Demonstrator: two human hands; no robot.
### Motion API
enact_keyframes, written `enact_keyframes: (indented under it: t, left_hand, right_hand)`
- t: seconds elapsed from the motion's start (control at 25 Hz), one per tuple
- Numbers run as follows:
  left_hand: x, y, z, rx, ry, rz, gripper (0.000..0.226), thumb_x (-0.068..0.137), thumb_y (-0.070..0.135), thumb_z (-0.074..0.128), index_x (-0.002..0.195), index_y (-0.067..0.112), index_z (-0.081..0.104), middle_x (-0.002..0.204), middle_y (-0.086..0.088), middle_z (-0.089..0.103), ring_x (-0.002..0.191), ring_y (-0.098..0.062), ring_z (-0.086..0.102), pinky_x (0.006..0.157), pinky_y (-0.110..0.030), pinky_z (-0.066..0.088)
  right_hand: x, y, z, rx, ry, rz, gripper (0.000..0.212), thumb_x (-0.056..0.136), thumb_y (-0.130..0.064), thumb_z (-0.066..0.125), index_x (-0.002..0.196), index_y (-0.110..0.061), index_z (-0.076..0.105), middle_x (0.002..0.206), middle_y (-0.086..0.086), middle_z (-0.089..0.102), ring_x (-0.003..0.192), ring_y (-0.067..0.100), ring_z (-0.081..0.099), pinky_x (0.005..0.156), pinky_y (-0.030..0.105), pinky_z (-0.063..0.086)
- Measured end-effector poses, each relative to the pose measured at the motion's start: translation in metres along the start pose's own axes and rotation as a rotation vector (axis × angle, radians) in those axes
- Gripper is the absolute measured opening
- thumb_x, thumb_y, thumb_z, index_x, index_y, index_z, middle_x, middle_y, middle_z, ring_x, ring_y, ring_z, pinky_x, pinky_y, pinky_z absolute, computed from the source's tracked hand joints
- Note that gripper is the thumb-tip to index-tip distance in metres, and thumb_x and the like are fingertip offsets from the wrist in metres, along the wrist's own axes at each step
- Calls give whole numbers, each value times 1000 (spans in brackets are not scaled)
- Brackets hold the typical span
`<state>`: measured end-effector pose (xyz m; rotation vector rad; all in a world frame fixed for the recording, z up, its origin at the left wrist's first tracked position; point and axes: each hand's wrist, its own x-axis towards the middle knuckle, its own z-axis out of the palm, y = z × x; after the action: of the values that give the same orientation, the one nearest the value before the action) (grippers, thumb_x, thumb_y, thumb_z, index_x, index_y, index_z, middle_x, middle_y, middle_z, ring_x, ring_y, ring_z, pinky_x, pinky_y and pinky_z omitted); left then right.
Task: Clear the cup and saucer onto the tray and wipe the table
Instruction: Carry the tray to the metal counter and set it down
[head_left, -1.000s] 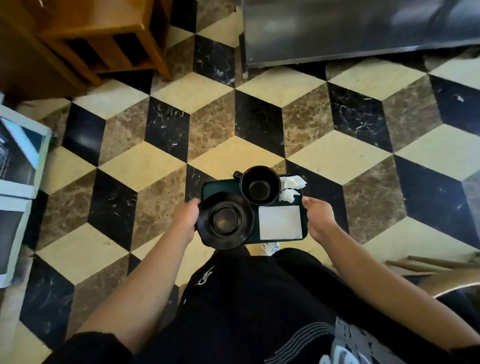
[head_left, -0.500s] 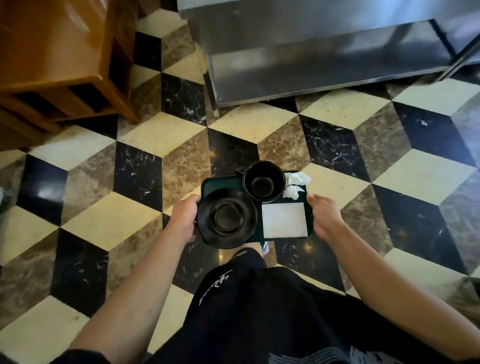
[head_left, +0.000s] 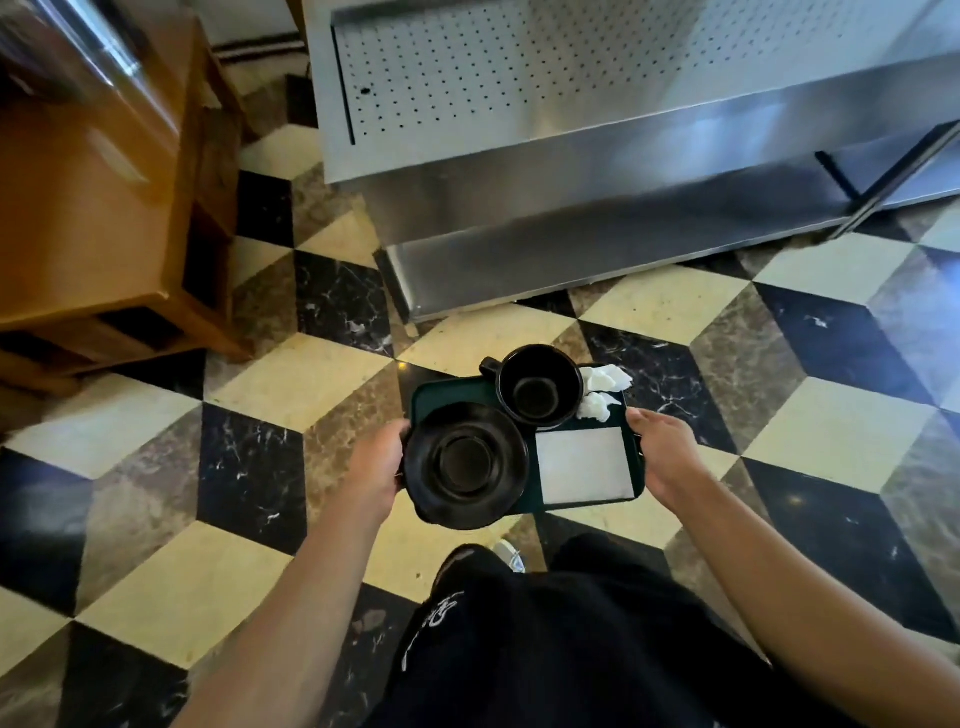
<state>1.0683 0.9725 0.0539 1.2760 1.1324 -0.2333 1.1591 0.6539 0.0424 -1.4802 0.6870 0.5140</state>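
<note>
Now closer to the steel counter (head_left: 597, 171) than a second ago — both grips clamped on the tray (head_left: 452, 392), left hand (head_left: 376, 470), right hand (head_left: 662, 452), cup (head_left: 537, 387) at its far edge, saucer (head_left: 465, 460) overhanging the near-left corner — clearing apparently done, wiping unseen.
</note>
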Motion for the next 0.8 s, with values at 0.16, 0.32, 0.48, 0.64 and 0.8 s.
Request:
enact_keyframes:
  t: [0.16,0.32,0.48,0.64,0.8]
  left_hand:
    - [40,56,19,-27,14,0,23,94,20,59,78,13,74,68,-6,74,62,-24,72,55,-32,58]
    - [80,113,46,-6,41,24,24,97,15,59,80,8,75,67,-6,74,63,-23,69,61,-34,54]
    - [113,172,77,-53,67,43,21,97,14,60,95,0,76,81,-15,70,71,-27,65,65,-35,50]
    - [137,229,108,-102,135,46,26,101,18,59,106,-2,74,86,-15,75,83,-31,70,75,-40,55]
    - [168,280,133,-164,147,42,26,101,24,59,107,4,74,94,-14,78,91,-32,73,81,-42,58]
  right_hand:
    - [45,-50,23,21,29,-26,25,105,-15,54,107,-6,77,95,9,81,81,25,78,60,33,60]
    - [103,-101,46,-1,-7,-49,25,104,-16,55,103,-8,78,96,9,81,86,30,78,62,36,61]
    - [166,-161,72,-8,-24,-61,25,102,-22,60,90,-14,80,89,5,81,83,30,76,64,41,62]
    - [222,-228,94,-50,-99,-45,28,102,-25,58,89,-17,81,93,8,81,89,35,77,73,54,64]
    - [266,-284,115,-85,-156,-68,30,106,-23,53,97,-12,79,99,13,80,94,38,75,81,61,61]
